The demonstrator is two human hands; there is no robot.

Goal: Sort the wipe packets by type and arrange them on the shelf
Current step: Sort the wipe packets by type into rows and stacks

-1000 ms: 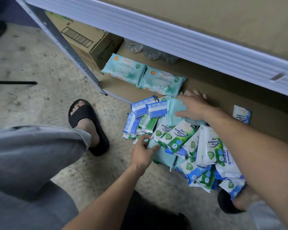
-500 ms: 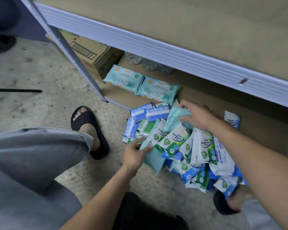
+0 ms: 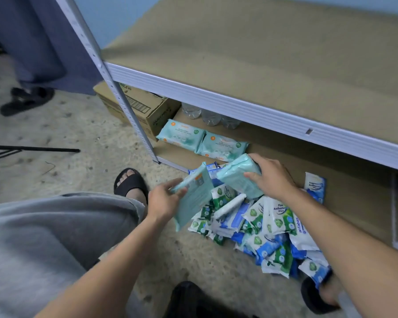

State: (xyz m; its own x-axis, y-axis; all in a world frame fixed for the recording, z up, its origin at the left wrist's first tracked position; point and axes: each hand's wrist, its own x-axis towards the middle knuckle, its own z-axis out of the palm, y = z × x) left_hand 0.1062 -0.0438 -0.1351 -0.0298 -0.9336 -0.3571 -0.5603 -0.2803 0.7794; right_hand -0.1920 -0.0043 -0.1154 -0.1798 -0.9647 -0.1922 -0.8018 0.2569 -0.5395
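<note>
My left hand (image 3: 164, 200) grips a large teal wipe packet (image 3: 194, 198), lifted and tilted above the pile. My right hand (image 3: 270, 177) grips a second large teal packet (image 3: 237, 177), also raised. Below them a pile of small green-and-white and blue-and-white wipe packets (image 3: 262, 226) lies on the floor at the shelf's front edge. Two large teal packets (image 3: 202, 140) lie side by side on the bottom shelf (image 3: 175, 154). One small blue packet (image 3: 315, 187) lies apart to the right on that shelf.
A cardboard box (image 3: 143, 109) and clear bottles (image 3: 209, 117) stand at the back of the bottom shelf. The upper shelf board (image 3: 274, 56) is bare. A metal upright (image 3: 115, 88) stands left. My sandalled feet (image 3: 131, 184) flank the pile. Another person's shoe (image 3: 25, 99) is far left.
Both hands have pulled large teal packets out of the pile and lifted them. The view has tilted up, showing more of the upper shelf.
</note>
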